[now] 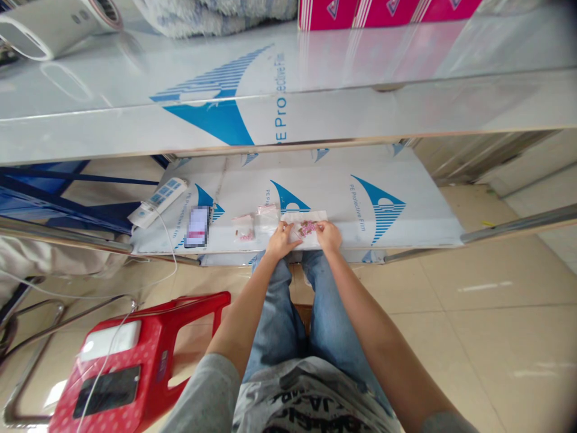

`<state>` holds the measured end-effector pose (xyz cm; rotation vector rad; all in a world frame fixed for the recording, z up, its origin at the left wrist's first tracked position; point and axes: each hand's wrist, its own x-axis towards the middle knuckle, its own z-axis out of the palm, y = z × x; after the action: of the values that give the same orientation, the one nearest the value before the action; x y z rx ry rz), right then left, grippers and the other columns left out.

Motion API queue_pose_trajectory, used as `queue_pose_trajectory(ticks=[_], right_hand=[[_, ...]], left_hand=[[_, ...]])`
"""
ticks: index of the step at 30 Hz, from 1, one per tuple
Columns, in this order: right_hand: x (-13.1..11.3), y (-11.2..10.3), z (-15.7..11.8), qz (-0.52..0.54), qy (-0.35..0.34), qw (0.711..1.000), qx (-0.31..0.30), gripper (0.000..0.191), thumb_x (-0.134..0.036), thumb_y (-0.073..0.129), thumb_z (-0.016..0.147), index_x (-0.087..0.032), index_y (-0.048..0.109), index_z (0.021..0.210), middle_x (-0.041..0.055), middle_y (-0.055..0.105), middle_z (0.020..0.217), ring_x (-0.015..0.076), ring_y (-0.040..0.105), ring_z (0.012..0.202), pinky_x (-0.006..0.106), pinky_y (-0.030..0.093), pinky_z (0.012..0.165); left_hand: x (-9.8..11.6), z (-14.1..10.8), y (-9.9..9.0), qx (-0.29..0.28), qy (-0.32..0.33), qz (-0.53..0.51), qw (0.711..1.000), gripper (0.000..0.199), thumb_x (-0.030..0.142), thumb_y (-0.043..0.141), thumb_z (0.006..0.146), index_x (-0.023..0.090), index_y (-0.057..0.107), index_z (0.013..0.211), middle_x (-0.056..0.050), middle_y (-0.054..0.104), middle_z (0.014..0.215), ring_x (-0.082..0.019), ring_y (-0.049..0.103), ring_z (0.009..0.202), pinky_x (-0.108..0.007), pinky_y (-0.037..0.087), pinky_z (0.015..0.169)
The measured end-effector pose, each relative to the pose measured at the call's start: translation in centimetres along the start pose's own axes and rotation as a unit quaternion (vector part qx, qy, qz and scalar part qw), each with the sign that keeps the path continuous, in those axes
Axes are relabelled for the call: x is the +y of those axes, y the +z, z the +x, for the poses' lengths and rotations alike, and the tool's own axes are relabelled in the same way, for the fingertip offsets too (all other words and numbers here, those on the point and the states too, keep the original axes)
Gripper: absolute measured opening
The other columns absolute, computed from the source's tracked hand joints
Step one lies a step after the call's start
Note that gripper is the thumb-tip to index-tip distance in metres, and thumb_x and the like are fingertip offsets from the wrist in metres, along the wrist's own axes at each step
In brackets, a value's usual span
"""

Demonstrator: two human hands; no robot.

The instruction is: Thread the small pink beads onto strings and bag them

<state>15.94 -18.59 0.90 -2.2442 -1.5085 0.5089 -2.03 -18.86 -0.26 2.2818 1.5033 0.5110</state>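
On the lower shelf, a small cluster of pink beads (308,228) lies over a white sheet (319,216). My left hand (280,242) rests at the sheet's left side, thumb and fingers apart beside the beads. From the right, my right hand (330,236) has its fingertips pressed together at the beads' right end. Whether the beads are strung is too small to tell. Left of my hands lie a clear bag with pink pieces (244,228) and another clear plastic bag (268,216).
A phone (197,227) and a power strip (158,201) lie on the lower shelf (333,180) at left. The upper shelf (360,108) overhangs behind, with pink boxes (387,13) on it. A red stool (153,373) stands at lower left, a white cable trailing across it.
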Motion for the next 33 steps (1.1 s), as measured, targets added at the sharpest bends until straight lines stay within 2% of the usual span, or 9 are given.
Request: queue_pose_trajectory(ticks=[8,15,29,33], right_hand=[[-0.58,0.00,-0.17,-0.016,0.004,1.000,-0.012,0.023,-0.031,0.050,0.082,-0.022,0.069,0.092,0.0075,0.069,0.093,0.0194,0.062,0.080,0.026,0.042,0.066],[-0.49,0.14,-0.16,-0.017,0.003,1.000,-0.017,0.024,-0.029,0.047,0.083,-0.022,0.068,0.092,0.0070,0.069,0.091,0.0183,0.062,0.078,0.026,0.042,0.067],[-0.64,0.04,-0.27,-0.012,-0.012,1.000,-0.015,0.022,-0.028,0.047,0.084,-0.021,0.066,0.093,0.0065,0.069,0.091,0.0186,0.062,0.078,0.026,0.040,0.064],[-0.56,0.23,-0.35,0.021,-0.023,1.000,-0.005,0.023,-0.031,0.047,0.084,-0.021,0.065,0.092,0.0052,0.069,0.088,0.0179,0.061,0.075,0.026,0.039,0.062]], left_hand=[[-0.19,0.05,0.23,0.002,0.010,0.000,1.000,0.062,0.050,0.060,0.074,0.017,0.044,0.124,-0.012,0.048,0.116,-0.023,0.054,0.103,-0.035,0.049,0.088],[-0.26,-0.03,0.46,-0.002,0.003,-0.006,1.000,0.058,0.049,0.060,0.074,0.022,0.043,0.123,-0.008,0.048,0.115,-0.022,0.055,0.102,-0.036,0.050,0.087],[0.03,-0.21,0.02,-0.010,0.007,-0.002,1.000,0.059,0.048,0.060,0.075,0.021,0.043,0.124,-0.009,0.048,0.114,-0.023,0.055,0.101,-0.036,0.049,0.088],[0.09,-0.18,-0.06,-0.014,0.007,0.004,1.000,0.059,0.049,0.059,0.075,0.020,0.043,0.124,-0.010,0.048,0.115,-0.022,0.055,0.102,-0.035,0.049,0.088]])
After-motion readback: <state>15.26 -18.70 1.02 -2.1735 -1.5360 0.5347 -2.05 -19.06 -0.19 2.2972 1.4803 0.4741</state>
